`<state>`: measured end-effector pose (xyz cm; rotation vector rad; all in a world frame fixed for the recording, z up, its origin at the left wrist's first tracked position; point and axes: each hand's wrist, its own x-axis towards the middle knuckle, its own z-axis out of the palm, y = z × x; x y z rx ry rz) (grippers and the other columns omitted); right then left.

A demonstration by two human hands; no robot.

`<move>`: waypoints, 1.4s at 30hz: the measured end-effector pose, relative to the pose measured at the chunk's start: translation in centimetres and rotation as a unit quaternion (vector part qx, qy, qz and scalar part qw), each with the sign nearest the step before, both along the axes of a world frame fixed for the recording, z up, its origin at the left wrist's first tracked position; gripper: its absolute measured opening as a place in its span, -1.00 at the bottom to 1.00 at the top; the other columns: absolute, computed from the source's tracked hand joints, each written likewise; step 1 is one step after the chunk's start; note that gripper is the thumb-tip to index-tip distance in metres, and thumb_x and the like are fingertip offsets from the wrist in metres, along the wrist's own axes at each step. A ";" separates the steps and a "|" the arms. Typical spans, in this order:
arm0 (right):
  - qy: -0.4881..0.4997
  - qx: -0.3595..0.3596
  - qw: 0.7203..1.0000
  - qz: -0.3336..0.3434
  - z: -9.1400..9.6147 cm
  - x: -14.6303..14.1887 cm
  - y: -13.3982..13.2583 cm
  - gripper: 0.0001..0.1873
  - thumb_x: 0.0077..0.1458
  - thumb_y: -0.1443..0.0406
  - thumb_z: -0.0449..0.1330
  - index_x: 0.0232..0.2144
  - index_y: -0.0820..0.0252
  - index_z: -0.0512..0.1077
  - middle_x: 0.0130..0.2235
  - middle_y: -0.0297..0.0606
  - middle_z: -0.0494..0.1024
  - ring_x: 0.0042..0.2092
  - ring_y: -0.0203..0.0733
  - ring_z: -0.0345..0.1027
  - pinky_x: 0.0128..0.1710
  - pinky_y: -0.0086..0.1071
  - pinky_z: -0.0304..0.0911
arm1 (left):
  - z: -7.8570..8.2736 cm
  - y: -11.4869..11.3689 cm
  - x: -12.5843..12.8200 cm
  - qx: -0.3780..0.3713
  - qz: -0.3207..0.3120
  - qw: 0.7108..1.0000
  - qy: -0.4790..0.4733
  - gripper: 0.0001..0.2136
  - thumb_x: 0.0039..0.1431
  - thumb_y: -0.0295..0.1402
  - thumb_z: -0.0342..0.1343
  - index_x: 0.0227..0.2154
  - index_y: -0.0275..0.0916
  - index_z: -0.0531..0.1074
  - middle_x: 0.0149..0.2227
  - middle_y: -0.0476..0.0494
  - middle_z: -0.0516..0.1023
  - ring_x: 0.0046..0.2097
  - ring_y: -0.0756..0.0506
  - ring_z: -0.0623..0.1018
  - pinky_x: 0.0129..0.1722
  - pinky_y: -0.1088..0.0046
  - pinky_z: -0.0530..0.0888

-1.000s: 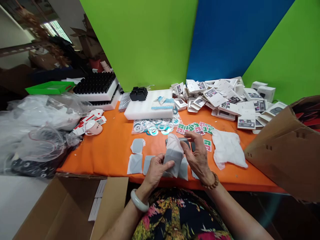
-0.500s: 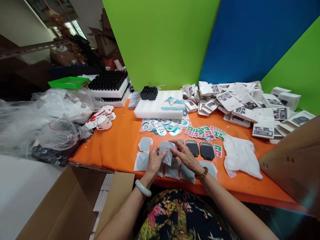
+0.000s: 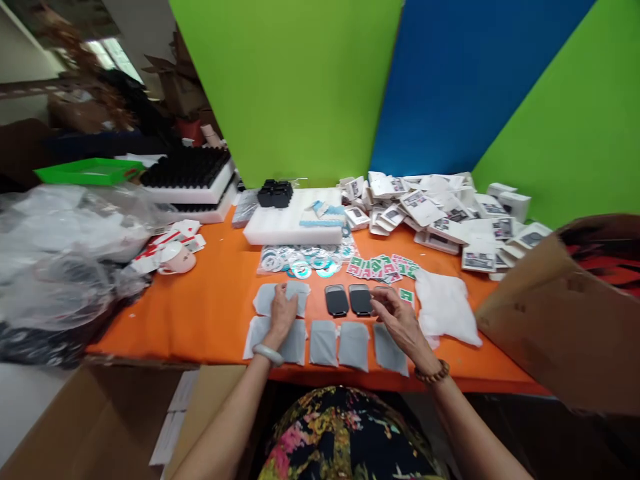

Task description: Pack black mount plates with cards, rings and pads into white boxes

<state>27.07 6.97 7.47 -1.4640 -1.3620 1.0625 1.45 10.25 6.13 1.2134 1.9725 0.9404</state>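
Observation:
Two dark rectangular pads with rounded corners, the left pad [image 3: 337,301] and the middle pad [image 3: 361,300], lie side by side on the orange table. A third pad [image 3: 384,291] is partly hidden by my right hand [image 3: 403,323], which reaches over it with fingers bent and apart. My left hand [image 3: 283,312] rests loosely over the back row of grey wrapped pouches, between a left pouch [image 3: 263,298] and a right pouch [image 3: 301,293]. Nearer me runs a front row of similar pouches, among them a flat pouch [image 3: 323,343] and another pouch [image 3: 353,347].
Small green and pink cards [image 3: 383,268] lie behind the pads, beside a bag of ring stickers [image 3: 305,261]. A white foam block [image 3: 295,230] stands further back. White boxes [image 3: 430,210] pile at back right, near a white soft bag [image 3: 447,310]. Cartons flank the table.
The grey pouch held between both hands has been put down in the back row under my left hand. My right hand has moved right to the third pad. The view has shifted right.

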 end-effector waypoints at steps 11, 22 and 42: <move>-0.377 -0.001 0.911 -0.170 -0.5 14.1 0.4 -0.66 0.12 0.34 -0.10 -0.24 0.35 0.44 -0.24 0.00 0.53 -0.38 -0.16 0.39 -0.35 -0.34 0.24 | 2.5 -0.2 -0.1 -0.122 -0.160 0.893 0.402 -0.51 0.24 -0.17 -0.15 0.12 -0.39 0.24 -0.10 -0.48 0.49 -0.05 -0.39 0.50 -0.12 0.09 0.39; -0.441 -0.084 0.883 -0.138 -2.2 13.0 3.6 -0.71 0.00 0.50 0.01 -0.26 0.31 0.46 -0.27 -0.05 0.47 -0.29 -0.13 0.35 -0.34 -0.38 0.10 | 3.2 -0.7 3.4 -0.034 -0.226 0.924 0.307 -0.50 0.20 -0.16 -0.08 0.14 -0.31 0.24 -0.03 -0.35 0.44 -0.10 -0.25 0.52 -0.14 0.24 0.42; -0.254 0.369 0.841 -0.304 5.3 10.1 -0.7 -0.91 0.05 0.44 0.13 -0.45 0.19 0.35 -0.31 -0.27 0.38 -0.45 -0.34 0.23 -0.48 -0.44 0.23 | 5.7 -2.0 7.7 0.032 -0.292 0.951 0.098 -0.50 0.11 -0.07 0.03 0.08 -0.18 0.32 -0.10 -0.23 0.46 -0.22 -0.16 0.53 -0.19 0.25 0.46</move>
